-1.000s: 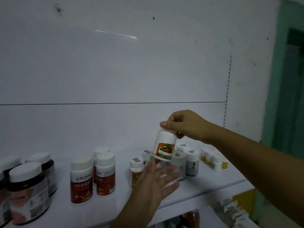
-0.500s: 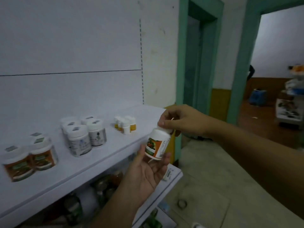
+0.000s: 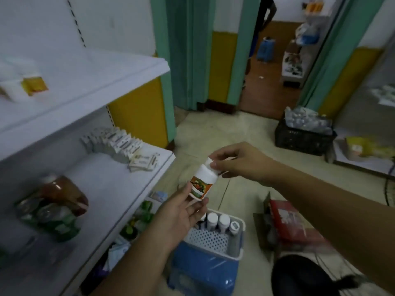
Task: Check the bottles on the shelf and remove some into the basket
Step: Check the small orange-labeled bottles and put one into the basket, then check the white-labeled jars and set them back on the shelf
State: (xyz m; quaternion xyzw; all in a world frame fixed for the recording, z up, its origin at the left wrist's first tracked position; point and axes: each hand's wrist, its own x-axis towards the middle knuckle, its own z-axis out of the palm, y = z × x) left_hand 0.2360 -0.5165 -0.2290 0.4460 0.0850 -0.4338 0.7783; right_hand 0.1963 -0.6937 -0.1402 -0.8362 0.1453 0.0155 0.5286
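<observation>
I have the white pill bottle (image 3: pixel 202 182) in mid-air, off the shelving and above the near end of the white perforated basket (image 3: pixel 237 238) on the floor. The bottle is tilted, cap up and to the right, with an orange and green label facing me. The right hand (image 3: pixel 239 163) pinches the cap between thumb and fingertips. The left hand (image 3: pixel 183 208) is palm up beneath it, fingers nearly straight, and the bottle's base rests on the fingertips with the thumb against the label; this looks like a loose support rather than a grip, though motion blur keeps me from being certain. In the basket, at its far end, stands a row of capped bottles (image 3: pixel 218 221) side by side, upright. The white upper shelf (image 3: pixel 96 82) carries a small yellow box (image 3: pixel 34 86) at the left edge of view. The lower shelf (image 3: pixel 102 189) holds a curved row of small white packets (image 3: pixel 119 144) toward its far end and, nearer me, a brown jar (image 3: pixel 53 206) with a green label — badly blurred. On the floor to the right of the basket lies a red box (image 3: pixel 286 218), and farther off a black crate (image 3: pixel 303 139) sits against the wall.
</observation>
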